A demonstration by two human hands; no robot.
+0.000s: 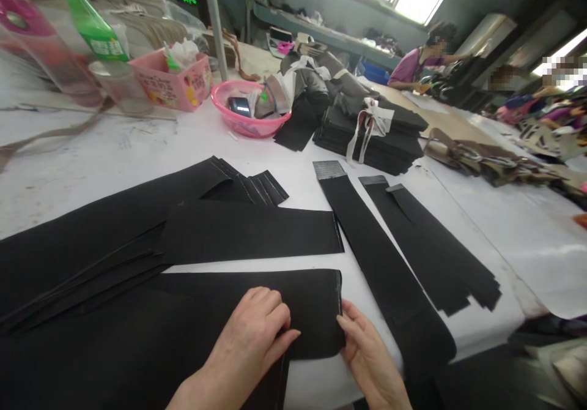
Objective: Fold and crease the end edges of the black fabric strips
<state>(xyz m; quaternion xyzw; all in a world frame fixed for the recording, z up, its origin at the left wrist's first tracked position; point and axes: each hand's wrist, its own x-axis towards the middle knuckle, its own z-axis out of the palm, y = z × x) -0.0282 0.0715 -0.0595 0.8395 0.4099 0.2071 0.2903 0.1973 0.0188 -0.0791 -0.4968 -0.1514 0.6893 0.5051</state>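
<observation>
Workshop, bright windows in far wall; co-worker in purple [408, 67] seated beyond white tabletop [151, 153]. Toward tabletop's far edge: pink basin [250, 130], tied black bundle [367, 148]. Black panel [316, 312] lies by near edge, pale line along its right end. Left hand [257, 324] on panel, fingers curled, thumb close to forefinger; cannot tell whether cloth is gripped. Right hand [364, 349] pinches panel's right end, thumb on top. Long black strip [376, 257] slants toward near edge, right of panel.
</observation>
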